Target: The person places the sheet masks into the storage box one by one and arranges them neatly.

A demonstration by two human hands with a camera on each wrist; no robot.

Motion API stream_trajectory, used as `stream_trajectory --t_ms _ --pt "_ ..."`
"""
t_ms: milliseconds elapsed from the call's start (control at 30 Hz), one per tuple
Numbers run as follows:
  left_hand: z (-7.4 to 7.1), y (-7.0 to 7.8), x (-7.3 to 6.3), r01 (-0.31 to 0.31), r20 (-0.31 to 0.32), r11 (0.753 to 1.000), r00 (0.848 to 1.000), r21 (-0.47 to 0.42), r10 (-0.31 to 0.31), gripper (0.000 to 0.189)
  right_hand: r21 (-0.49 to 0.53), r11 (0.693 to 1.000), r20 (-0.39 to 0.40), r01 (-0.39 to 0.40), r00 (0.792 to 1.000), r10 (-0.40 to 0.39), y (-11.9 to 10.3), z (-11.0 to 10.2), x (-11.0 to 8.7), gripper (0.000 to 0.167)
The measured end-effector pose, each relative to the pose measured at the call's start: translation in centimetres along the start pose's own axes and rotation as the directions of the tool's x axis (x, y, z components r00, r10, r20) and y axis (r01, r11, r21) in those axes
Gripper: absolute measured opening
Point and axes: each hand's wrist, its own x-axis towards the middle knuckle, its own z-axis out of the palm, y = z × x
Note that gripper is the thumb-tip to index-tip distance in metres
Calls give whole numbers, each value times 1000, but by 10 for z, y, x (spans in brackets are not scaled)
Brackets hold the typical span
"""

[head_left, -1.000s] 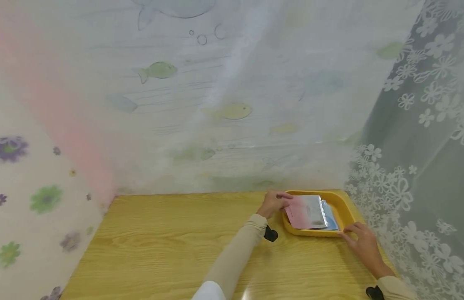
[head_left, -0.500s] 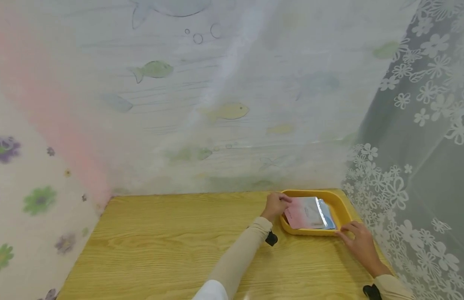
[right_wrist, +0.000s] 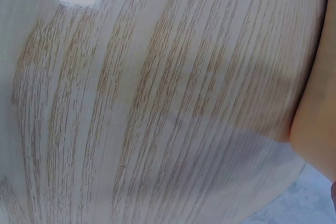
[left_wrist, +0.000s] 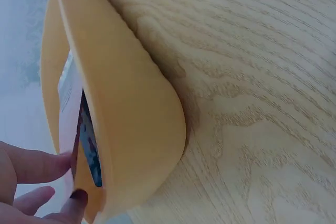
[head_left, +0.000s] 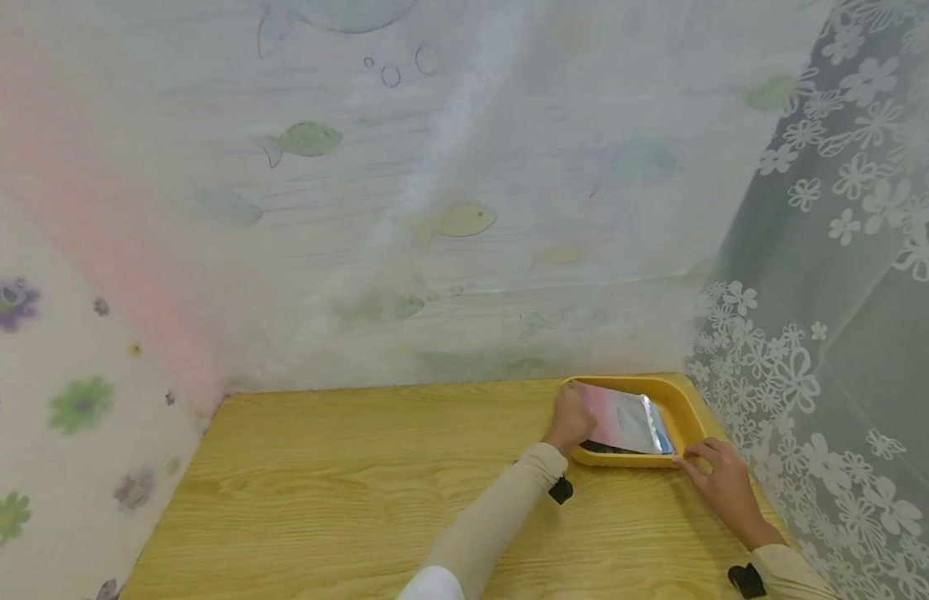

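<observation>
A yellow plastic tray [head_left: 689, 417] stands at the table's far right corner, with flat foil packets in it. My left hand [head_left: 571, 418] is at the tray's left end and pinches the left edge of a pink-and-white foil packet [head_left: 621, 421], which lies tilted on top. Thumb and fingers [left_wrist: 39, 165] grip that edge in the left wrist view. Under it show a blue packet [head_left: 666, 433] and a dark printed packet [left_wrist: 89, 145]. My right hand [head_left: 722, 483] pinches the tray's near right rim between thumb and fingers.
The wood-grain table [head_left: 344, 475] extends to the left of the tray. A sheer curtain [head_left: 464, 275] with fish prints hangs along the back edge, and a white-flower curtain [head_left: 801, 375] hangs close beside the tray on the right.
My left hand has moved right and over the tray's left end, tilting the pink-and-white packet and shifting it right. A dark packet now shows beneath. My right hand stays on the rim.
</observation>
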Motion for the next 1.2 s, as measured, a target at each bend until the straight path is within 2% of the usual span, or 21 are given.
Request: stream_trajectory --t_ms 133,167,300,400,500,700,833,933,1200 --pt "-2 -5 -2 -106 25 985 994 138 103 11 18 1000 -5 26 1000 -26 -1 3 1 27" --pt "-4 -7 -2 -129 25 981 992 142 127 8 22 999 -3 29 1000 -29 -1 4 1 27" --pt "-13 -16 -3 -185 21 980 983 70 184 8 18 1000 3 24 1000 -24 1 6 4 27" --pt "-24 -23 -6 -176 29 984 984 -19 176 17 3 1000 12 21 1000 -21 2 7 6 26" --pt "-37 -31 -9 -167 34 984 985 -64 170 28 -7 1000 36 19 999 -19 3 6 9 25" --pt "-69 -48 -15 -198 39 976 979 -85 202 30 -28 1000 100 9 995 -6 10 4 15 24" --pt "-95 -61 -18 -182 40 979 982 -98 186 28 -33 998 124 50 991 -46 18 2 21 26" --pt "-113 -71 -22 -159 34 984 986 -74 162 28 -32 997 142 76 987 -71 21 -3 24 29" --pt "-166 -108 -41 -133 -5 990 991 -38 132 31 -57 998 250 25 968 -10 20 -22 30 24"
